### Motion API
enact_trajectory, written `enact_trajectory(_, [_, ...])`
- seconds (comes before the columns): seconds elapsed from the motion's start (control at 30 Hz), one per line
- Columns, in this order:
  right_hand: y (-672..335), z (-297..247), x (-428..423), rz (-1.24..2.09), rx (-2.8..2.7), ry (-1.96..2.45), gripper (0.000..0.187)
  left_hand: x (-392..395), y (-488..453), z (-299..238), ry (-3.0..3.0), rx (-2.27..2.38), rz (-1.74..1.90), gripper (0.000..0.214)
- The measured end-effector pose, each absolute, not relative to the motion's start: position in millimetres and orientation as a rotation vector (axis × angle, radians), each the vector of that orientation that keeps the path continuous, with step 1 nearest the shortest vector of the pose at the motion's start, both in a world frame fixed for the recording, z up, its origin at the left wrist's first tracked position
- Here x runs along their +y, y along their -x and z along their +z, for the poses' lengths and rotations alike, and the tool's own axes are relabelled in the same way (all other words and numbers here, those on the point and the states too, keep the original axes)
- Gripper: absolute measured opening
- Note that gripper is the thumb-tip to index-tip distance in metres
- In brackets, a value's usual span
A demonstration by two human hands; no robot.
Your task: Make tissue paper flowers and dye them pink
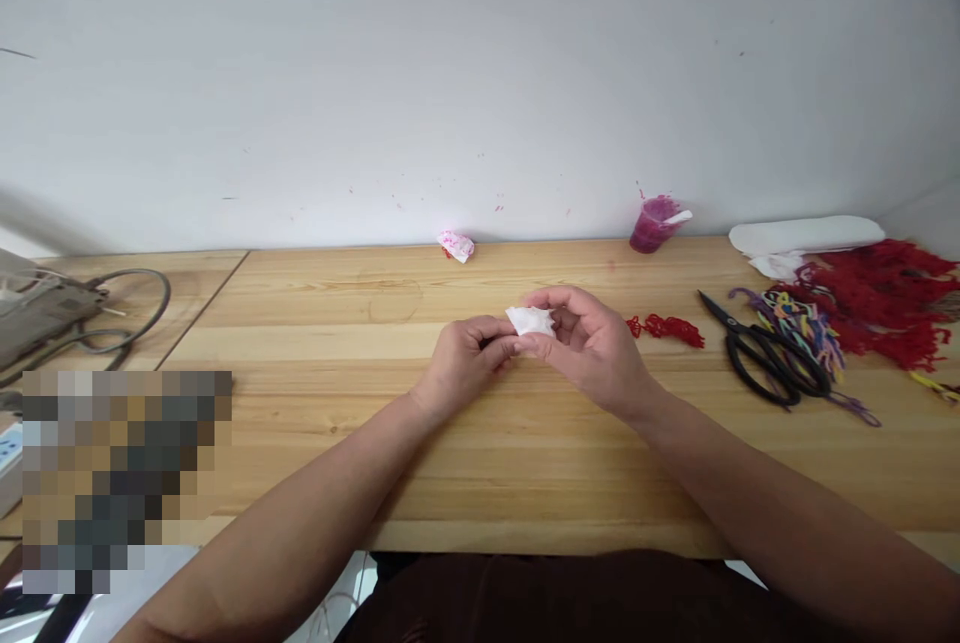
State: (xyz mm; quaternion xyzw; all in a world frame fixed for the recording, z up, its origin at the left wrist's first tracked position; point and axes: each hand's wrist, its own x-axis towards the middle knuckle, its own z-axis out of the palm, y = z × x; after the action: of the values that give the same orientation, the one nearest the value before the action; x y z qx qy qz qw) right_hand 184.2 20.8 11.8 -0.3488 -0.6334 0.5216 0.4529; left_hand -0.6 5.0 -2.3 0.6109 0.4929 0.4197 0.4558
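Left of the black scissors [741, 331], the white tissue [531, 322] lies lengthwise between my left hand [463, 359] and right hand [600, 351], both pinching it, the right nearer the scissors.

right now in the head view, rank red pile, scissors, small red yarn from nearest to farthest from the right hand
1. Small red yarn: just right of the right hand.
2. Scissors: farther right.
3. Red pile: far right, past the scissors.

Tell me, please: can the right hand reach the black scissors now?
Probably yes: only a red yarn bundle lies between the right hand and the scissors, though it is holding white tissue.
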Motion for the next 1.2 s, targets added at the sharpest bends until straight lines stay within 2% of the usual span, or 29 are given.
enact_trajectory(0.07, [-185,14,19,1.216,-1.608,0.829,0.050,7,1,-2,-1.369,1.138,1.057,0.034])
enact_trajectory(0.17, [-187,16,17,0.911,-1.753,0.792,0.060,10,3,-4,-1.278,1.081,1.108,0.044])
enact_trajectory(0.27, [-188,17,17,0.616,-1.854,0.756,0.051,11,4,-7,-1.213,1.042,1.164,0.046])
enact_trajectory(0.4, [-190,18,18,0.436,-1.876,0.719,0.041,12,5,-12,-1.113,0.966,1.155,0.045])
enact_trajectory(0.63, [-192,18,20,0.364,-1.865,0.776,0.012,14,7,-18,-1.182,1.010,1.062,0.040])
enact_trajectory(0.77, [-192,18,21,0.371,-1.876,0.750,0.013,14,6,-15,-1.160,1.072,1.079,0.040])
enact_trajectory(0.9, [-191,16,22,0.305,-1.916,0.739,0.031,15,5,-14,-1.079,1.040,1.134,0.039])
enact_trajectory(1.1, [-192,19,22,0.181,-1.997,0.597,0.015,17,5,-20,-0.953,1.026,1.179,0.038])
enact_trajectory(1.2, [-193,22,22,0.185,-1.961,0.590,0.020,18,7,-23,-0.964,1.027,1.160,0.033])
